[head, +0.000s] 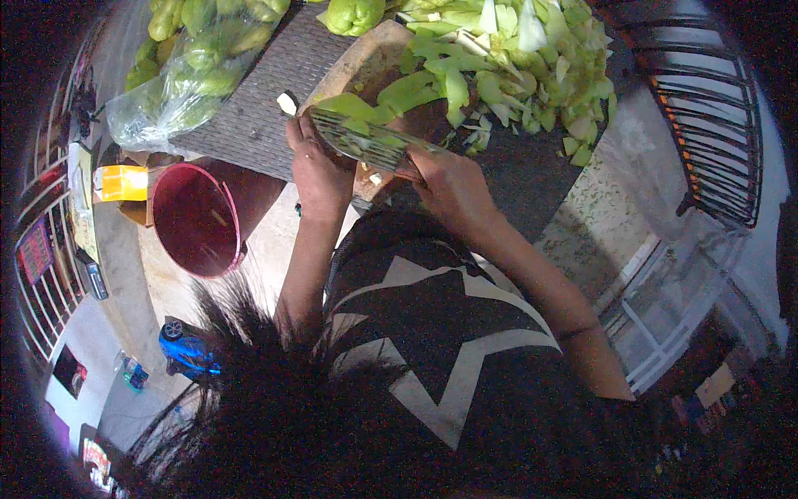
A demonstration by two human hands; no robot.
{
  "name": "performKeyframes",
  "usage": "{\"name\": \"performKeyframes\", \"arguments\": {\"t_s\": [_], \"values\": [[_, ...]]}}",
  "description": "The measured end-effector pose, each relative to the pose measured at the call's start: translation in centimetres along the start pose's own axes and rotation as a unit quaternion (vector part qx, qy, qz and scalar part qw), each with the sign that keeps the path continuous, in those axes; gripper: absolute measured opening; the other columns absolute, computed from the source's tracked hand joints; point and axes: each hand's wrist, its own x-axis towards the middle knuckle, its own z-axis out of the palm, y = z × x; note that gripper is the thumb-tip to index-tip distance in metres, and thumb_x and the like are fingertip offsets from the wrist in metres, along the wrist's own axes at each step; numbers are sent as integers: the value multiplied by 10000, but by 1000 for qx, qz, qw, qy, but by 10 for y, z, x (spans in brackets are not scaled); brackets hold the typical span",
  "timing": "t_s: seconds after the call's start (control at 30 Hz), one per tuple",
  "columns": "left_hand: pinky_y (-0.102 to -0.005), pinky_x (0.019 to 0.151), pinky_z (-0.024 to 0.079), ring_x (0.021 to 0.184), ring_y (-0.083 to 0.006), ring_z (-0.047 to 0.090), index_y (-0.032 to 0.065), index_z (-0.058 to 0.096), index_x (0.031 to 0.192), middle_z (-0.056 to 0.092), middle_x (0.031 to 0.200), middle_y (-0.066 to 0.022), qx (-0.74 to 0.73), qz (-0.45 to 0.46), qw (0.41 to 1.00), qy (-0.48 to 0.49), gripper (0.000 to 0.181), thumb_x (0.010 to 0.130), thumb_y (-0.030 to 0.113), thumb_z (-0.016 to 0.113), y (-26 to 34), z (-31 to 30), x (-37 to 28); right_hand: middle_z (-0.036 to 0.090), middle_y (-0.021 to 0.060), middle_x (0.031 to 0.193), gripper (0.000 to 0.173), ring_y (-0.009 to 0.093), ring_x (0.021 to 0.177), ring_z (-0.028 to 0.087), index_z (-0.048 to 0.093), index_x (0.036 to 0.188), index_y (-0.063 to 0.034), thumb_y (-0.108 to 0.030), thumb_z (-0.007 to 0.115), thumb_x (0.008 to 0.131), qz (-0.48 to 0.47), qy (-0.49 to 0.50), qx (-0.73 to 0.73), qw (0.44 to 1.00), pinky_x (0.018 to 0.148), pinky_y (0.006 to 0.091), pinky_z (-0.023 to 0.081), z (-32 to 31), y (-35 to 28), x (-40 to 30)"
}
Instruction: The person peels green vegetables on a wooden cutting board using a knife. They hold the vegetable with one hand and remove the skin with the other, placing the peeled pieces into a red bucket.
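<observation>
My right hand (446,181) is closed on the handle of a broad-bladed knife (368,140), whose blade points left over a wooden cutting board (336,75). At the blade's far end is my left hand (321,159), its fingers curled near the tip; whether they grip the blade or a piece beneath it cannot be told. Green slices (352,107) of chayote lie on the board behind the blade, partly hidden by it. A large heap of cut chayote (530,68) spreads to the right of the board. One pale piece (287,103) rests on the woven surface left of the board.
A clear plastic bag of whole chayotes (199,62) lies at the upper left on the grey woven tabletop (268,93). Another whole chayote (355,15) sits behind the board. A red bucket (196,221) stands below the table's left edge. A dark rack (711,118) is at the right.
</observation>
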Motion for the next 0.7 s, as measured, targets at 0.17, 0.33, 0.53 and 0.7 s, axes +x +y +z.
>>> {"name": "performKeyframes", "arguments": {"t_s": [0.17,0.33,0.53,0.7], "values": [[-452,757,516,936,-420,581,-48,425,1192,437,1153,-206,9,-4,1000,1,625,675,87,750,1,1,1,610,245,819,213,437,778,594,534,1013,-20,-153,571,850,0,21,22,1000,646,516,465,7,2,9],[-453,771,525,992,-422,578,-50,433,1209,449,1166,-220,-4,-69,997,-15,651,703,171,777,8,0,-3,605,231,747,197,441,749,592,543,993,-34,-152,559,837,17,-12,12,1000,638,529,454,9,3,25],[-459,772,519,984,-429,573,-64,407,1234,445,1143,-218,-16,-60,998,10,687,714,189,777,3,0,-10,605,237,790,190,431,785,591,554,942,-14,-163,561,825,8,-24,52,998,659,517,452,21,12,39],[-469,826,499,1015,-443,562,-47,350,1304,402,1231,-246,-20,-69,997,-2,715,751,183,740,0,0,-14,604,258,852,241,431,844,586,562,982,-1,-146,587,791,22,-33,79,996,698,494,455,27,21,53]]}}
